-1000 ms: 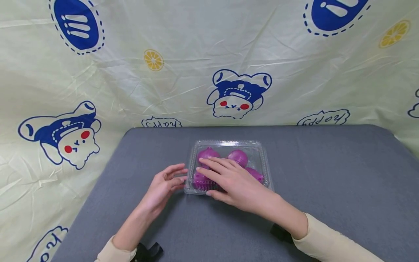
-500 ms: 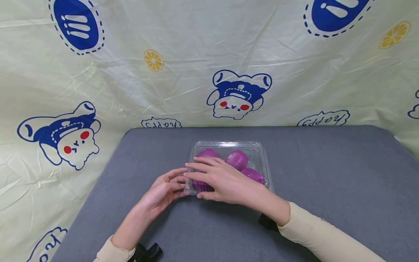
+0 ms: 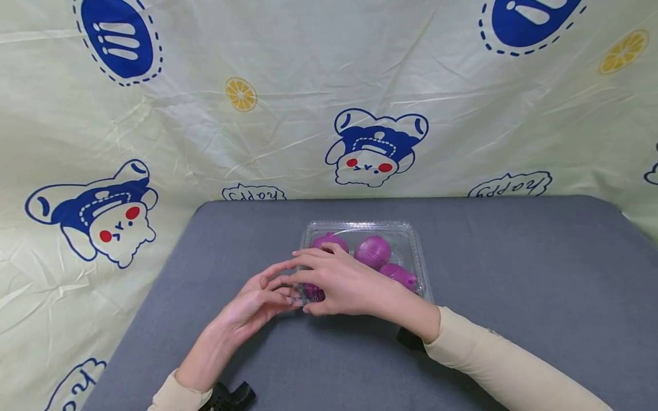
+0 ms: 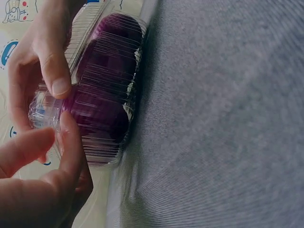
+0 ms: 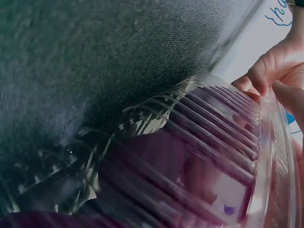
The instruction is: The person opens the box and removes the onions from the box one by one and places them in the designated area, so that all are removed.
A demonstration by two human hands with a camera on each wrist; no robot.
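Observation:
A clear plastic clamshell box [image 3: 422,268] stands on the table with several purple onions [image 3: 373,252] inside. At its front left corner my left hand [image 3: 254,305] pinches the rim between thumb and fingers; in the right wrist view the left thumb [image 5: 287,97] meets that edge. Across the left part of the lid lies my right hand [image 3: 349,282], fingers bent over the corner and its thumb [image 4: 58,80] against the front side, so it grips the box there. The fingertips of both hands come together at this corner. My right hand hides some of the onions.
Grey cloth covers the table [image 3: 514,285]. Behind it hangs a pale printed curtain [image 3: 288,137], which also runs down the left side. A black wrist device [image 3: 233,397] sits under the left sleeve, another black device [image 3: 409,338] under the right wrist.
My right hand has slid left across the lid to the front left corner, its fingers bending more. My left hand has closed in on the rim. The box has hardly moved.

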